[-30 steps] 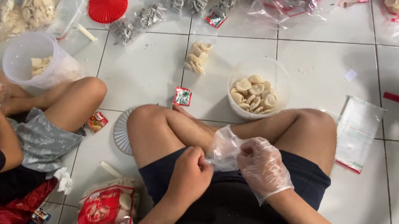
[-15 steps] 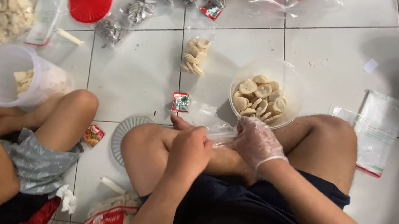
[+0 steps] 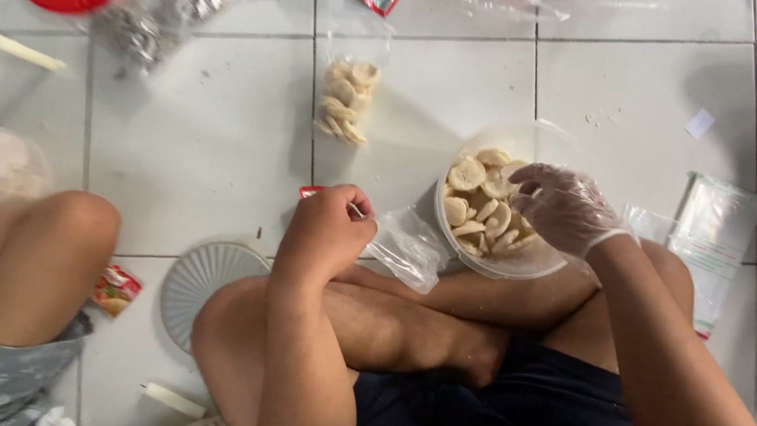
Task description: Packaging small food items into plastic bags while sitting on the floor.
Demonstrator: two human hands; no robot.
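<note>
On the white tiled floor (image 3: 210, 126), I see my bare left hand (image 3: 327, 230) pinching a small clear plastic bag (image 3: 409, 246) while my gloved right hand (image 3: 562, 207) curls loosely over the round clear tub of pale chips (image 3: 488, 222).

gloved right hand (image 3: 562, 208) has left the small clear plastic bag (image 3: 409, 246) it was pinching with the other hand and now reaches over the rim of the round clear plastic bowl of pale sliced crackers (image 3: 492, 211), fingers spread above the pieces. bare left hand (image 3: 327, 231) now holds the bag alone, moved off the knee toward the floor tiles beside the bowl.
</note>
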